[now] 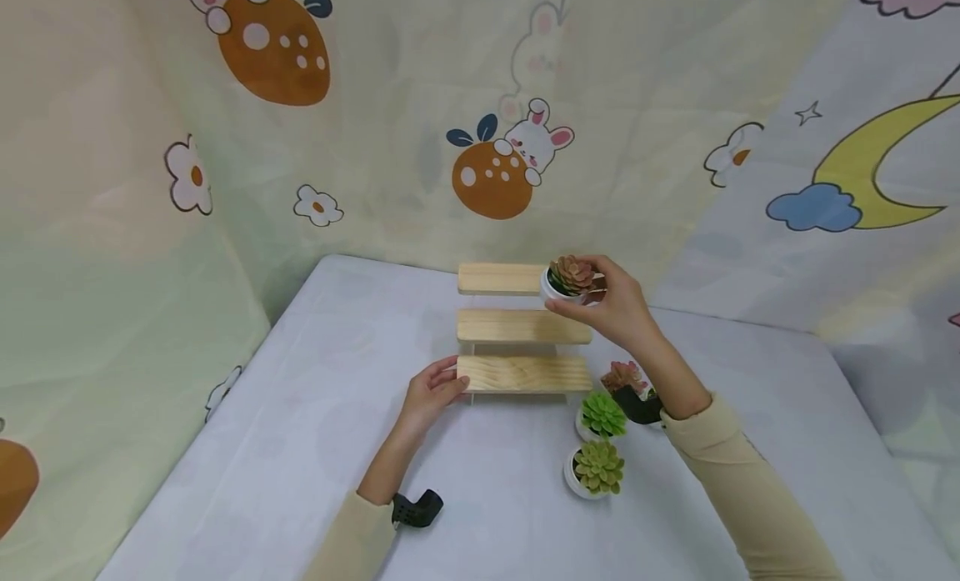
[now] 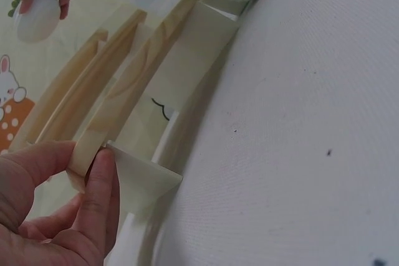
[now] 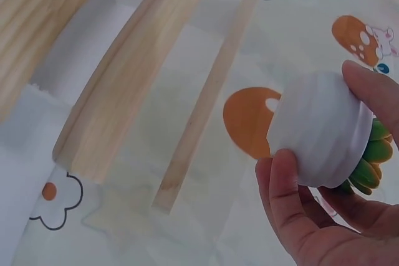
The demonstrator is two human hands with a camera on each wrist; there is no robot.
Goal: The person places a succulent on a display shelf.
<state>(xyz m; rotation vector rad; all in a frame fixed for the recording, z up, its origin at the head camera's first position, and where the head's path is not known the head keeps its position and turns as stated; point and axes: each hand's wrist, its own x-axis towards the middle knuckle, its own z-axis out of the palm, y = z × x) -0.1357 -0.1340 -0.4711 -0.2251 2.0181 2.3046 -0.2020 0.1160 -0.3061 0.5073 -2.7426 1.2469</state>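
Note:
A three-tier stand with wooden shelves (image 1: 525, 374) stands on the white-covered table. My left hand (image 1: 429, 396) pinches the left end of its lowest shelf, thumb on top and fingers beneath, as the left wrist view shows. Up at the right end of the top shelf, my right hand (image 1: 618, 306) holds a potted succulent (image 1: 572, 276) with reddish-brown leaves. Its white pot (image 3: 318, 129) sits between thumb and fingers in the right wrist view, apart from the shelves there. The middle shelf (image 1: 523, 326) and top shelf (image 1: 498, 278) carry nothing visible.
Right of the stand's front are a bright green succulent (image 1: 603, 414), a paler green succulent (image 1: 597, 468) nearer me, and a reddish plant (image 1: 624, 376) partly hidden by the right wrist camera (image 1: 637, 404). A patterned cloth (image 1: 390, 147) hangs behind the table.

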